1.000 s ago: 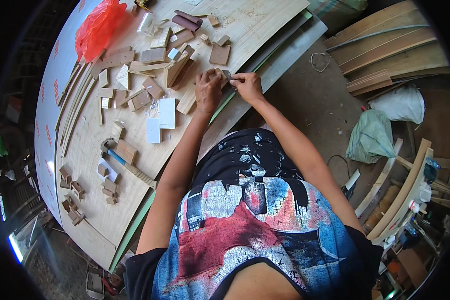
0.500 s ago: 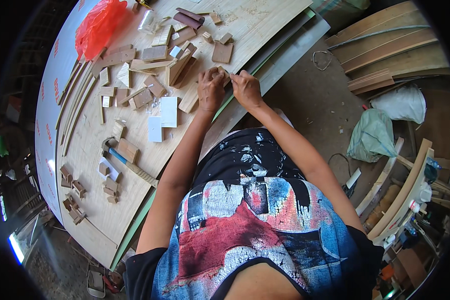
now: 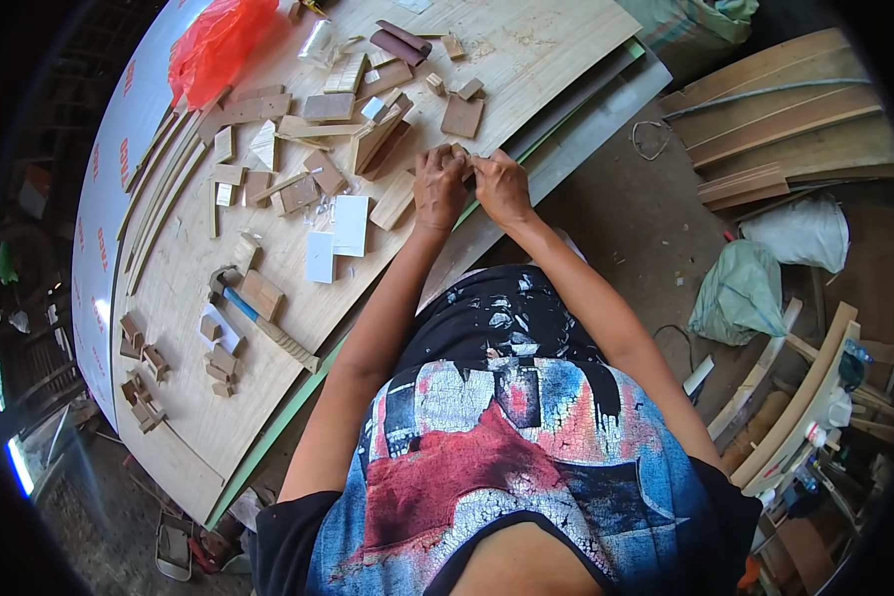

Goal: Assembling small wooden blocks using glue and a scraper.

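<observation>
Close together at the table's near edge, my left hand (image 3: 439, 187) and my right hand (image 3: 503, 187) meet at the fingertips. The left fingers are closed round a small tan wooden piece (image 3: 458, 149), mostly hidden by them. My right hand is closed in a pinch against it; what sits in that pinch is too small to make out. Beside my left hand lies a pale wooden block (image 3: 394, 201). Past the hands are an upright angled wooden piece (image 3: 379, 139) and a flat brown wooden block (image 3: 462, 116).
On the wooden table (image 3: 184, 397) lie a hammer (image 3: 253, 310), white cards (image 3: 351, 225), a sandpaper roll (image 3: 400, 42), long thin strips (image 3: 169, 199) and several wooden blocks. A red plastic bag (image 3: 219, 50) is at the far left. Sacks (image 3: 740, 293) and curved boards (image 3: 785, 109) stand to the right.
The whole view has shifted, so the table and its things appear slightly farther right. My right hand has drawn a little closer to my left; both keep their closed grip.
</observation>
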Motion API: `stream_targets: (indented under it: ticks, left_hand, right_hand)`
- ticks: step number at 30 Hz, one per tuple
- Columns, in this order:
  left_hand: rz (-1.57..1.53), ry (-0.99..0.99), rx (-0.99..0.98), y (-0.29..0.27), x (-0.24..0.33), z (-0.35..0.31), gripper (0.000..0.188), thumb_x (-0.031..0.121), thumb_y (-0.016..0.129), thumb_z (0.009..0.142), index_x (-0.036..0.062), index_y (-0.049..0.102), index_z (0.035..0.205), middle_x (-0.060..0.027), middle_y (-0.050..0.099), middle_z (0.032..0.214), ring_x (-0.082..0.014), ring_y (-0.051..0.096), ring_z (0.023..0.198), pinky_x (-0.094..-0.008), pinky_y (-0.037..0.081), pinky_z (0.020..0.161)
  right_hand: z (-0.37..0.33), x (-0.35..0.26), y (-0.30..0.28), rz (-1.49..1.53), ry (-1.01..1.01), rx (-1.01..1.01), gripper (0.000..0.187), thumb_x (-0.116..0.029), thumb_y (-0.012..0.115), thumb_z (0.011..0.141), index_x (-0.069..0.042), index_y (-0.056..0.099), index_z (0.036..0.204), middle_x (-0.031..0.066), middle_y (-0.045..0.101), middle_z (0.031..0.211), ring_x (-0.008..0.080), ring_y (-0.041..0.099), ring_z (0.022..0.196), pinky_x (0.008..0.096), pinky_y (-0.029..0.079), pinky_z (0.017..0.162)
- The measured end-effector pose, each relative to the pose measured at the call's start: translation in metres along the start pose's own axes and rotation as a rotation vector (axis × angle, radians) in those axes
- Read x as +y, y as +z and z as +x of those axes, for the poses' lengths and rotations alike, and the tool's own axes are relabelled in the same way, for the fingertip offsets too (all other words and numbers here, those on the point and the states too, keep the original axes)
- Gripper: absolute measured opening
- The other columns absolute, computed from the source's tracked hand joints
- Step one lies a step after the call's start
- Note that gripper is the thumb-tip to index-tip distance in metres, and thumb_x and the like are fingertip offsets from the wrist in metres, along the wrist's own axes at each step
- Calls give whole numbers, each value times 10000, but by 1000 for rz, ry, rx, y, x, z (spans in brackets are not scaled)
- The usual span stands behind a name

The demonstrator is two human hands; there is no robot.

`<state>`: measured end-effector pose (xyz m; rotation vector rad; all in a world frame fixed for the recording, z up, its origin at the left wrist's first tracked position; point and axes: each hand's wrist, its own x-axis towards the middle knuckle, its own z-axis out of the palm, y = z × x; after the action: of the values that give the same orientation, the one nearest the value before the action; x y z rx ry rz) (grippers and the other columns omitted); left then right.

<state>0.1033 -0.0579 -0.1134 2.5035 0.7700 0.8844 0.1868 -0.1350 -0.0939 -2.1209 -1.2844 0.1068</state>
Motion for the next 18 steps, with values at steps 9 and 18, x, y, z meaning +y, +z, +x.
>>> stream_targets:
  ticks: [9, 18]
  left_hand:
    - [-7, 24, -21, 1, -2, 0, 168, 79, 622, 612, 81, 633, 779, -85, 564, 918, -281, 497, 798, -342, 424, 689]
    - [-18, -30, -96, -2, 2, 1, 194, 93, 614, 636, 63, 618, 828, -105, 553, 948, -297, 491, 876, -349, 433, 717]
  right_hand:
    - [14, -2, 0, -72, 23, -103, 143, -59, 511, 706, -47, 619, 801, 178, 543, 664, 324, 542, 637, 398, 449, 594]
    - [17, -8, -22, -77, 32, -216, 97, -25, 526, 652, -8, 617, 681, 209, 573, 693, 332, 573, 708, 395, 459, 661]
